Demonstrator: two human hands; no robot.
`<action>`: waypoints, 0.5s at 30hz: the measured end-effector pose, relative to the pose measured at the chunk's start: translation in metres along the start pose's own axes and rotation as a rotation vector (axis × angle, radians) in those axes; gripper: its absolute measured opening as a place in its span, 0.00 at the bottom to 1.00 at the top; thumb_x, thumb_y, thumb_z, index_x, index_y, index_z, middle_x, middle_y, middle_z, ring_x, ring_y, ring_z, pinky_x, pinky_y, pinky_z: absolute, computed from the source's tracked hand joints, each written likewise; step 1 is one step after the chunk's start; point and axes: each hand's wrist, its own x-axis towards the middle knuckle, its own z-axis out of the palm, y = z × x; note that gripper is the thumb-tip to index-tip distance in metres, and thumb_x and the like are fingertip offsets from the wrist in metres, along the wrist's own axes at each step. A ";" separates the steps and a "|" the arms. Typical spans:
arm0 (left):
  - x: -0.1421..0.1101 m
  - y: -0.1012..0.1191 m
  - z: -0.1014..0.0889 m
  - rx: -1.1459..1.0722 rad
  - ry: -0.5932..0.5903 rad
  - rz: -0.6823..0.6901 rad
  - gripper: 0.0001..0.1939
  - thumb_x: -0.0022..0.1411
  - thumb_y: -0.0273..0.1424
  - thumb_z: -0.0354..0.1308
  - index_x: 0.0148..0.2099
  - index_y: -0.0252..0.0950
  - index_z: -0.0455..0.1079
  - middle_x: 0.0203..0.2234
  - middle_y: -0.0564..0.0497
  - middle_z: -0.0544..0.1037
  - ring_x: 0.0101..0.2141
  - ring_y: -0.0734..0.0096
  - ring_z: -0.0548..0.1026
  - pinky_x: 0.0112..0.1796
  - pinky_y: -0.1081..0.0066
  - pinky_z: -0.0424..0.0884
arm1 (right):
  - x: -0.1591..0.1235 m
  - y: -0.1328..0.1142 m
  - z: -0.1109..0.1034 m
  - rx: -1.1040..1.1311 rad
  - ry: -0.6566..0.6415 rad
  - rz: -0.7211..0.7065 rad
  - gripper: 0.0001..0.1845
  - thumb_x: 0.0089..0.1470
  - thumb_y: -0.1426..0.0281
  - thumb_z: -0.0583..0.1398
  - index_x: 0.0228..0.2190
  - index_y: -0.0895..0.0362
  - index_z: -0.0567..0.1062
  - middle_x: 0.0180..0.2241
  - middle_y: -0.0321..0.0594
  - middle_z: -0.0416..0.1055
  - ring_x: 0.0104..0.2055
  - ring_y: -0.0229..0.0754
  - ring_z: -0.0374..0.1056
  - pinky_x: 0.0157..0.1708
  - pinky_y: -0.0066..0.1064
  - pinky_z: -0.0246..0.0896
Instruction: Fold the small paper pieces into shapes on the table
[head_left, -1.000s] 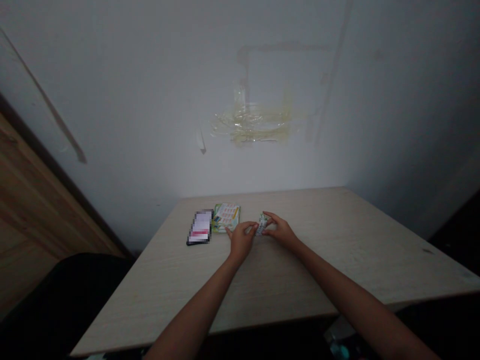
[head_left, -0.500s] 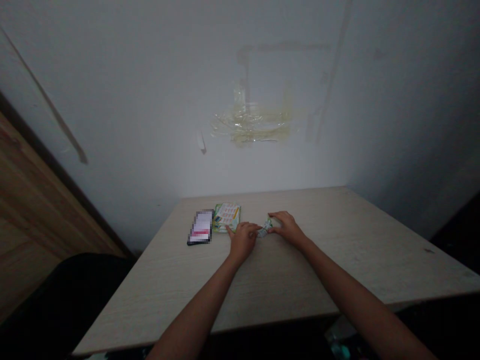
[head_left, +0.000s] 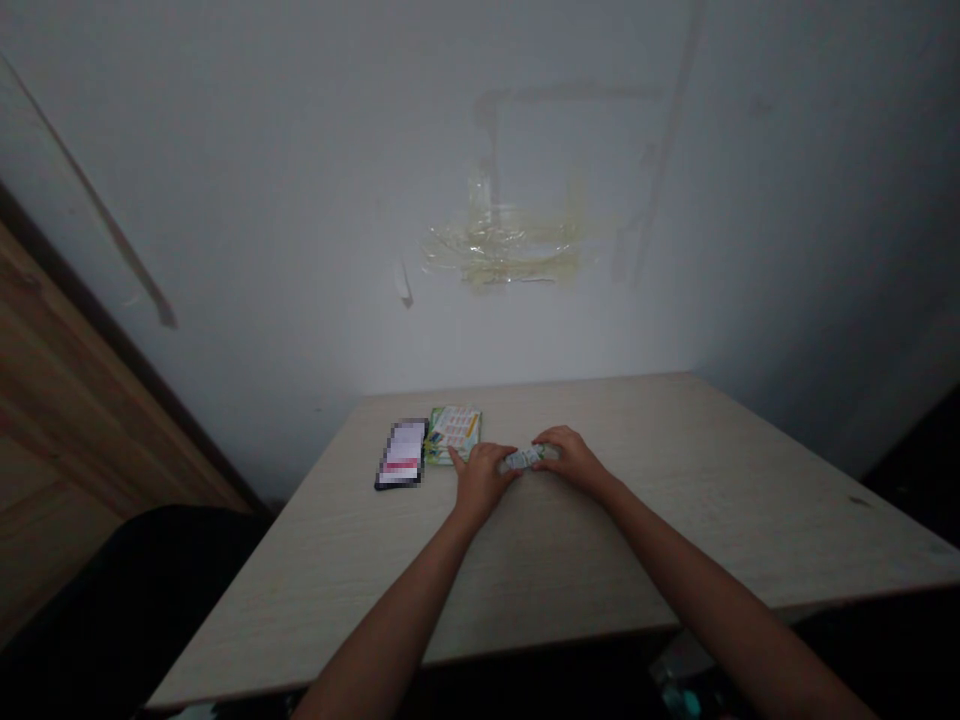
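Head view: near the far left corner of the desk [head_left: 675,530] we see a phone [head_left: 401,455], then a green-and-white packet [head_left: 454,430] just beside it. Our left hand [head_left: 481,482] pinches the left end of a small printed wrapper [head_left: 525,458], between the desk's far and near edges; our right hand [head_left: 574,460] seems closed on its right end. We judge it light, thin, easily creased, perhaps slick, best held gently by both ends.

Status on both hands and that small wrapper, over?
Left hand and right hand pinching opposite ends of wrapper. Larger packet beside left hand, phone farther left. Nothing blocking wrapper.
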 end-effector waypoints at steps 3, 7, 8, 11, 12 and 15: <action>0.000 0.000 -0.002 0.035 -0.021 -0.022 0.14 0.59 0.37 0.61 0.49 0.50 0.73 0.47 0.52 0.78 0.53 0.58 0.69 0.58 0.34 0.23 | 0.000 0.001 0.001 0.035 -0.003 -0.007 0.21 0.43 0.62 0.70 0.41 0.54 0.79 0.42 0.43 0.76 0.47 0.49 0.68 0.50 0.41 0.59; 0.001 0.001 -0.004 0.058 -0.049 -0.032 0.14 0.60 0.36 0.60 0.50 0.50 0.73 0.48 0.52 0.78 0.54 0.59 0.68 0.58 0.34 0.24 | 0.000 0.005 0.000 0.051 -0.004 -0.023 0.22 0.44 0.63 0.70 0.43 0.54 0.79 0.41 0.44 0.76 0.46 0.48 0.68 0.50 0.40 0.60; 0.001 0.001 -0.004 0.052 -0.050 -0.028 0.14 0.61 0.36 0.59 0.50 0.50 0.73 0.47 0.52 0.78 0.54 0.59 0.68 0.58 0.34 0.24 | 0.000 0.005 0.000 0.049 -0.008 -0.030 0.22 0.44 0.62 0.70 0.43 0.54 0.79 0.41 0.44 0.76 0.47 0.48 0.68 0.50 0.40 0.60; 0.001 0.000 -0.004 0.025 -0.031 -0.012 0.12 0.62 0.35 0.59 0.48 0.49 0.74 0.46 0.52 0.78 0.53 0.59 0.69 0.57 0.33 0.24 | 0.000 0.005 -0.001 0.033 -0.025 -0.053 0.22 0.45 0.61 0.70 0.43 0.53 0.79 0.40 0.43 0.76 0.46 0.48 0.67 0.49 0.40 0.60; 0.001 0.000 -0.004 0.020 -0.023 -0.002 0.12 0.62 0.34 0.59 0.48 0.49 0.74 0.46 0.52 0.79 0.53 0.59 0.69 0.57 0.33 0.23 | 0.000 0.005 -0.001 0.026 -0.033 -0.059 0.21 0.45 0.60 0.69 0.42 0.53 0.79 0.40 0.43 0.76 0.46 0.48 0.67 0.49 0.40 0.60; 0.002 -0.002 -0.003 0.019 -0.018 0.027 0.11 0.62 0.33 0.58 0.47 0.49 0.74 0.45 0.52 0.79 0.52 0.59 0.69 0.57 0.32 0.23 | 0.000 0.003 -0.002 0.009 -0.047 -0.074 0.19 0.46 0.59 0.69 0.40 0.53 0.80 0.38 0.43 0.77 0.45 0.48 0.68 0.48 0.40 0.60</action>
